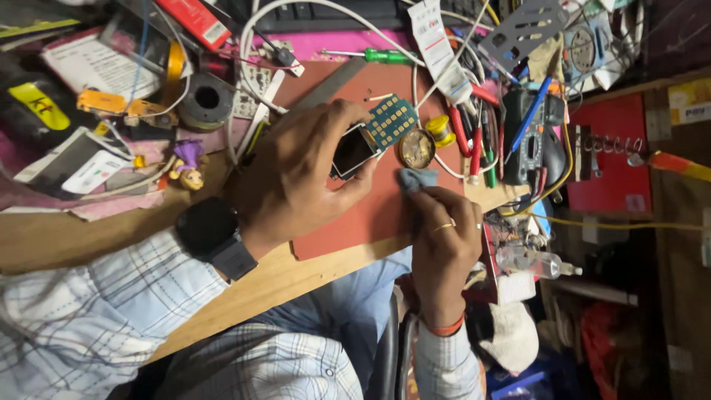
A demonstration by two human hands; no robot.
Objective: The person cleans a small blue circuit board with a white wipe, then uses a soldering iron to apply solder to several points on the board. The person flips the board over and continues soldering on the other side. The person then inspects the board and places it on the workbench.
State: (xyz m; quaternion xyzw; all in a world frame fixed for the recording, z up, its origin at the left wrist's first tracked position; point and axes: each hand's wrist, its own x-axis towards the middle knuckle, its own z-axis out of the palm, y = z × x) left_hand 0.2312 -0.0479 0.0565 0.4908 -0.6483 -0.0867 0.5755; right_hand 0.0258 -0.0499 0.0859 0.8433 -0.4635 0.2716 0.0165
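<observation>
On the red-brown work mat [370, 215] spread over the wooden desk [89, 237], a small phone circuit board [370, 137] is held in the left hand [296, 178], whose fingers are curled closed around the end bearing the dark little screen; the other end, a blue keypad panel with rows of gold contacts, juts out past the fingertips and is lifted just clear of the mat. A black smartwatch [211, 235] is worn on that wrist, above a checked sleeve. Just beside the board, a small blue-grey cloth [415, 178] is pinched shut between the thumb and fingertips of the right hand [444, 237] and pressed against the mat (a ring is worn on one finger, an orange band at the wrist). A round brass-coloured tin [416, 148] lies near the cloth, next to the keypad end. Farther back, a green-handled screwdriver [374, 55], a black multimeter [529, 133] with red-handled tools beside it, and loops of white cable [259, 30] are crowded together. A small purple-haired doll [187, 167] is seen lying at the mat's far left.
</observation>
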